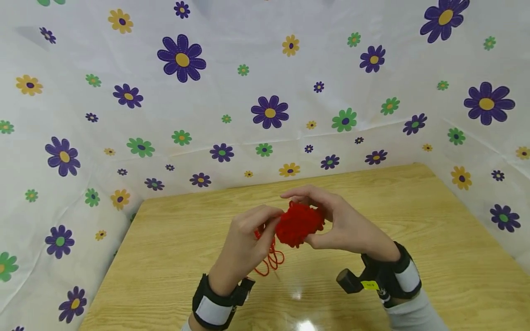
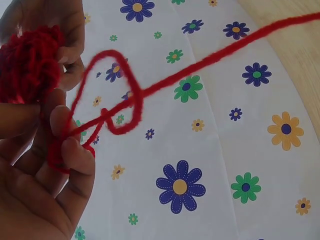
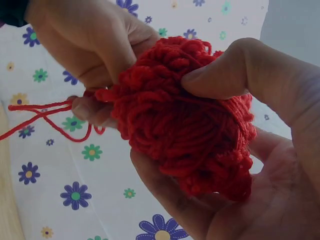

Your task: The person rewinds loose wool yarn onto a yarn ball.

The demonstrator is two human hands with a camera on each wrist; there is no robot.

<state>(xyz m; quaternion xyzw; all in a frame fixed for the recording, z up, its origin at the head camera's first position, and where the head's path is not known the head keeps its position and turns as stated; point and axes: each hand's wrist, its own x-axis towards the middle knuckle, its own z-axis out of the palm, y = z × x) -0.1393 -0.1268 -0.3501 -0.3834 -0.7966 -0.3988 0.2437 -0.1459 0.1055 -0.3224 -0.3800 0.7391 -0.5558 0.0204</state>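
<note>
A bundle of red yarn [image 1: 299, 224], looped and lumpy, is held up over the table. My right hand [image 1: 337, 220] grips it, the thumb [image 3: 212, 77] pressing its near face and the fingers curled beneath. At the bundle's left side my left hand [image 1: 250, 232] pinches the yarn with thumb and forefinger. Loose strands [image 1: 271, 262] hang from the left hand in loops. In the left wrist view, its curled fingers also hold a loop of the loose yarn [image 2: 135, 107], and one strand runs off to the upper right.
A wooden table [image 1: 178, 239] lies under both hands. White cloth [image 1: 232, 92] printed with flowers stands behind it and along both sides. Each wrist wears a black strap [image 1: 215, 305] with a small camera mount [image 1: 349, 280].
</note>
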